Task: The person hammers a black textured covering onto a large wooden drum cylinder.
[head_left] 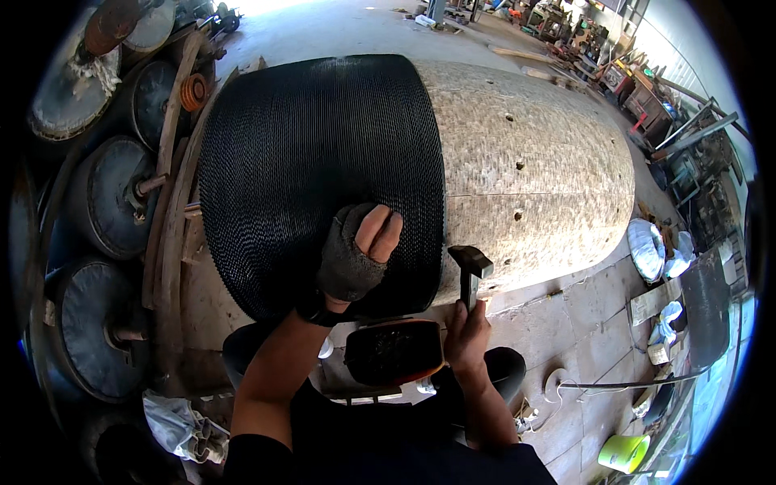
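Observation:
A large roller (533, 174) lies across in front of me, its right part a pale, rough, patchy surface with several small dark holes. Black ribbed material (323, 137), in tight parallel lines, wraps its left part. My left hand (356, 250), in a dark glove with some fingers bare, is closed against the black material near its right edge; what it pinches, if anything, is hidden. In my right hand (467, 335) is a hammer (470, 267), held upright by its handle, its head beside that edge. Between my knees sits a dark open container (394, 352).
Several dark round-ended rollers (101, 327) line the left side, with long wooden beams (171, 234) beside them. White plastic bags (647, 249) and a yellow-green bucket (623, 453) stand on the right. Tools and scrap (566, 40) crowd the far right wall.

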